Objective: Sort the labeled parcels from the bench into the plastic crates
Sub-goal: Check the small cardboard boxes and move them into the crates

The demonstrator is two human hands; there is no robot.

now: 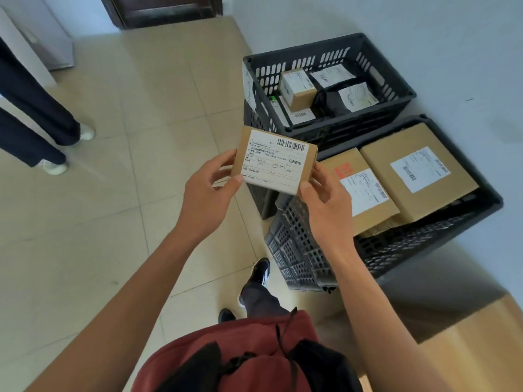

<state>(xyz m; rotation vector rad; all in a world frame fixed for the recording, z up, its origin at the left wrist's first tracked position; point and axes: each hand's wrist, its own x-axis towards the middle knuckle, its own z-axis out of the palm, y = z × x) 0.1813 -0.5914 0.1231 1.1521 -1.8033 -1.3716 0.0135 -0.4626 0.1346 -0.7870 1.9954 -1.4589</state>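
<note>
I hold a small brown cardboard parcel (276,159) with a white barcode label facing up, in the air in front of two dark plastic crates. My left hand (210,190) grips its left edge, thumb on the label's lower corner. My right hand (325,205) grips its right edge. The far crate (396,77) holds small boxes and black bags with white labels. The near crate (481,205) holds two larger brown labeled boxes.
Both crates stand on the beige tiled floor against a white wall on the right. Another person's legs and white shoes (53,166) stand at the left. A wooden surface (467,349) lies at the lower right. A dark door (161,9) is at the top.
</note>
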